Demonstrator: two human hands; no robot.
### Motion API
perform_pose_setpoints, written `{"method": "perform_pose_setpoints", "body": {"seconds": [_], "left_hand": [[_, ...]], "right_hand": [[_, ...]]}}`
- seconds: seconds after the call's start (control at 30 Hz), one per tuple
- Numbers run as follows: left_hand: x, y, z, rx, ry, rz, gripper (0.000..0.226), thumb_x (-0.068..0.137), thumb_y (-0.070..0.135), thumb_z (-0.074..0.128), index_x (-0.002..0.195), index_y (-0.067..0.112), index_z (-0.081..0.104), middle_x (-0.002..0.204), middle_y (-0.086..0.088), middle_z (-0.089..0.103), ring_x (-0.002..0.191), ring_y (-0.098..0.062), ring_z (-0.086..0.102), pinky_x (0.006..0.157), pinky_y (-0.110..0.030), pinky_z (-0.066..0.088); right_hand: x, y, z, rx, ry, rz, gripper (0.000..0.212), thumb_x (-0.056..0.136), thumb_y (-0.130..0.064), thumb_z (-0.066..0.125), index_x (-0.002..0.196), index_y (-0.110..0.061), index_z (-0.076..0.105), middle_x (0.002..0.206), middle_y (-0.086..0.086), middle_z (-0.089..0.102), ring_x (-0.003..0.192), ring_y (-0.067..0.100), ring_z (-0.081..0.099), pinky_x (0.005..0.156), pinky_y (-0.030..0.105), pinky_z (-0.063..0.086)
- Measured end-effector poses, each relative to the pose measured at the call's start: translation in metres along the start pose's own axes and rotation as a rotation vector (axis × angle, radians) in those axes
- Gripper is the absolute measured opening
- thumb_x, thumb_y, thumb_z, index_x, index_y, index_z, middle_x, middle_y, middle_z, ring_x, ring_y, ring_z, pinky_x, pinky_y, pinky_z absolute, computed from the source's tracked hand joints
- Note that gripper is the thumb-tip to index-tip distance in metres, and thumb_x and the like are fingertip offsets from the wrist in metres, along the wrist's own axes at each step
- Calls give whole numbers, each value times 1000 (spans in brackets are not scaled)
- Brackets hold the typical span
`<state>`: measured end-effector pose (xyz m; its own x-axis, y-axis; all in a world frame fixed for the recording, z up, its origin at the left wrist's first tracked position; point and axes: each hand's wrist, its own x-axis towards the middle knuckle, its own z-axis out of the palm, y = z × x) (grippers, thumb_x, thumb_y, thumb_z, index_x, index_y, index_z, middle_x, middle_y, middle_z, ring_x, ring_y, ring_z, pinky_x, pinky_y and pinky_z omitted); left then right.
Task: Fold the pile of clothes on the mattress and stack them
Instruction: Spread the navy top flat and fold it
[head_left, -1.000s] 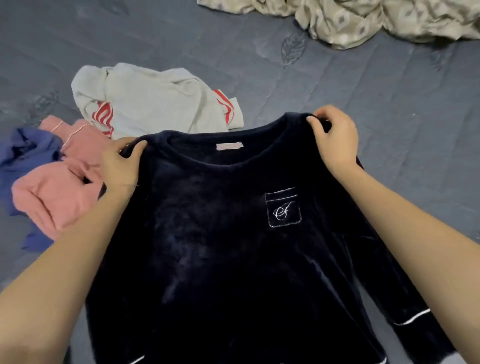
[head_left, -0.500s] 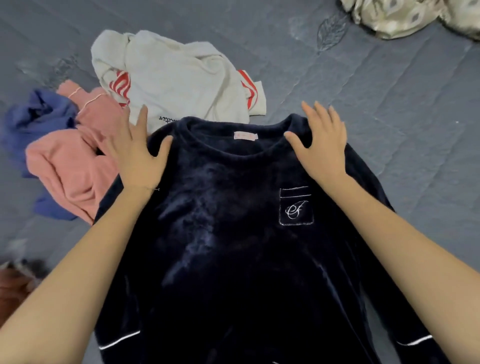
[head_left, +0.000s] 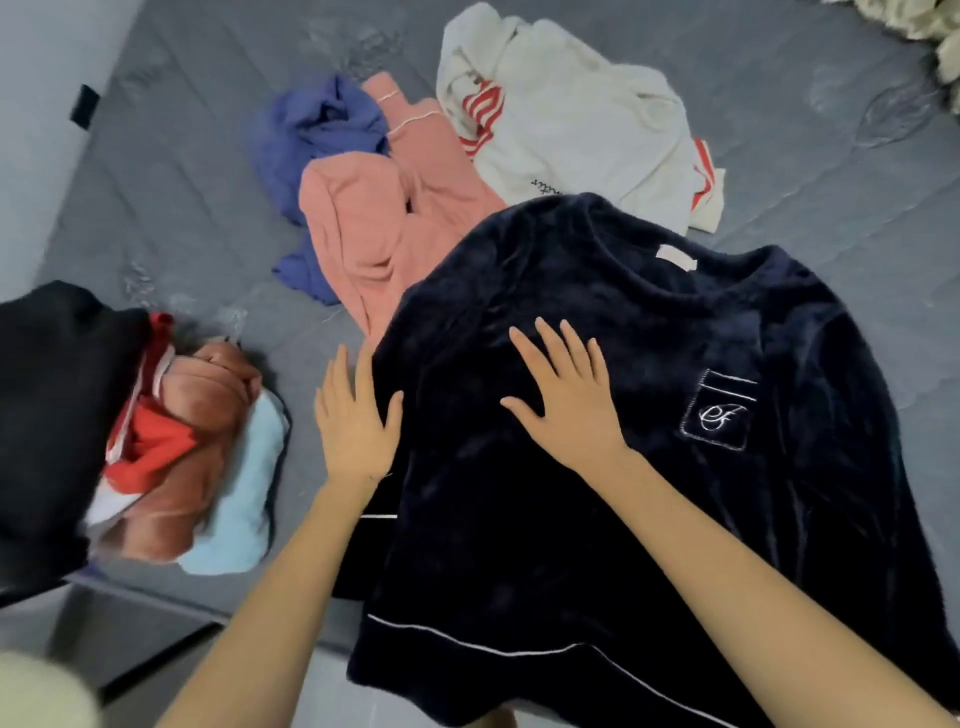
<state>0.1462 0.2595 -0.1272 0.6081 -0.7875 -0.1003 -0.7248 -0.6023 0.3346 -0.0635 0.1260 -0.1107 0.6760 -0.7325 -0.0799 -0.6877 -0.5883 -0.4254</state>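
Navy fleece top (head_left: 649, 493) lies front-up on the grey mattress (head_left: 208, 182), neck toward 1 o'clock, hem toward 6, with its monogrammed chest pocket (head_left: 719, 415) showing.

A second ago both hands pinched the shoulders and held the top up. Half a second ago they had let go and lay flat near the collar. Now they have slid down and across toward the top's left side — so the garment is laid out and being smoothed. My read: the spreading is nearly finished and the first fold, probably the left side or sleeve, comes next.

Left hand (head_left: 356, 426): palm down, fingers straight and slightly spread, gripping nothing. It sits at the top's 9 o'clock edge, thumb on the fleece, fingers over bare mattress.

Right hand (head_left: 571, 405): also flat and open, holding nothing — pressed on the chest, left of the pocket.

Still unfolded: a pink garment (head_left: 374, 223) at 11 o'clock touching the navy shoulder, a blue garment (head_left: 317, 124) beyond it, and a white garment with red stripes (head_left: 582, 119) at 12. At 9 o'clock is a mixed heap (head_left: 182, 441); I cannot tell whether it is folded.
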Motion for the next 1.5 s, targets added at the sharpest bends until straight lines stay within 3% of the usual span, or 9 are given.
{"method": "perform_pose_setpoints", "body": {"seconds": [0.2, 0.3, 0.67, 0.77, 0.87, 1.0, 1.17, 1.4, 1.5], "left_hand": [[-91, -63, 17, -344, -141, -508, 58, 91, 33, 61, 141, 16, 37, 130, -9, 59, 109, -28, 61, 88, -42, 51], [-111, -75, 21, -343, -99, -455, 34, 89, 20, 65, 121, 13, 56, 108, -4, 67, 89, -23, 65, 67, -29, 46], [-135, -49, 5, -342, 74, -245, 7, 83, 10, 68, 87, 6, 63, 80, -1, 56, 69, -12, 51, 54, -25, 37], [-149, -42, 2, -336, 30, -40, 29, 82, 26, 55, 100, 7, 68, 99, -4, 64, 81, -11, 57, 59, -22, 45], [-155, -45, -7, -371, -5, 47, 34, 86, 34, 56, 108, 10, 66, 101, 1, 63, 88, -7, 56, 71, -21, 49], [-153, -68, -24, -344, -94, -59, 44, 80, 44, 53, 122, 31, 54, 112, 4, 64, 99, -14, 59, 83, -31, 49], [-130, -62, -55, -591, 117, -342, 36, 77, 0, 66, 102, 25, 58, 92, 17, 64, 88, -7, 61, 77, -27, 47], [-92, -36, -95, -633, 435, -207, 41, 64, -4, 50, 97, 14, 63, 98, 13, 61, 94, -1, 54, 90, -10, 38], [-88, -28, -104, -672, 484, -136, 41, 68, -3, 49, 101, 17, 62, 97, 22, 60, 96, 7, 53, 92, -15, 40]], "right_hand": [[19, -66, 36, 160, -274, -161, 35, 93, -41, 58, 118, -17, 64, 95, -3, 71, 86, 17, 64, 85, 31, 46], [13, -90, 53, 227, -369, -50, 38, 91, -47, 58, 118, -21, 62, 98, -6, 68, 80, 9, 60, 69, 25, 45], [-45, -165, 77, 786, -513, 567, 62, 78, -65, 64, 114, -14, 65, 93, -3, 71, 91, 11, 67, 81, 22, 52], [-46, -181, 79, 758, -492, 598, 70, 71, -66, 67, 116, -13, 62, 107, -2, 69, 100, 14, 64, 86, 26, 52], [-41, -178, 79, 596, -423, 576, 34, 89, -34, 61, 106, -5, 64, 102, 10, 69, 98, 26, 65, 85, 35, 52], [-32, -172, 59, 771, -274, 555, 12, 94, -18, 59, 91, -7, 65, 86, 3, 66, 73, 9, 63, 68, 16, 49], [-24, -179, 42, 1222, -173, 684, 10, 93, -20, 63, 93, -11, 67, 90, 8, 72, 78, 14, 71, 72, 34, 60], [-22, -175, 26, 1490, -219, 927, 14, 92, -12, 62, 103, -4, 65, 103, 16, 70, 84, 18, 69, 71, 26, 58], [-15, -165, 25, 1393, -144, 955, 61, 85, -23, 72, 136, -8, 43, 125, 8, 61, 109, 19, 62, 94, 32, 52]]}}
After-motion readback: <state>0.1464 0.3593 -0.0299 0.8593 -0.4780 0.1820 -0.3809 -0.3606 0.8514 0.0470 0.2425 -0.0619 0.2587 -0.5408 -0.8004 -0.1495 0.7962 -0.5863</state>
